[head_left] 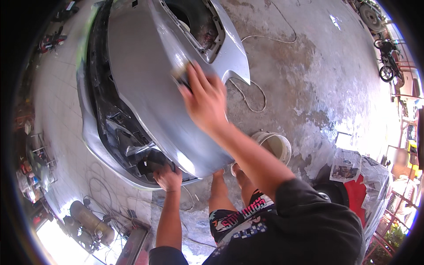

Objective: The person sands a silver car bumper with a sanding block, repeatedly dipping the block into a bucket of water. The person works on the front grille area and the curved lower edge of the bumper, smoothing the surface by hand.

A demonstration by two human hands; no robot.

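A large silver-grey car body panel (150,75) fills the middle, curving down toward me. My right hand (205,95) lies over its upper surface, blurred by motion. Its fingers press on a small dark and tan pad (180,74), mostly covered by the hand and too smeared to name more exactly. Lower down, my left hand (168,178) rests at the panel's near end, beside a dark opening with black parts (119,126). The fingers curl over the edge there, their tips partly hidden.
A whitish bucket (285,148) stands on the stained concrete floor right of my legs. A thin hose (265,99) loops beside the panel. Lower left are an air compressor tank (92,221) and tangled cables. A paper-covered red part (357,198) sits lower right; a motorcycle (388,62) stands far right.
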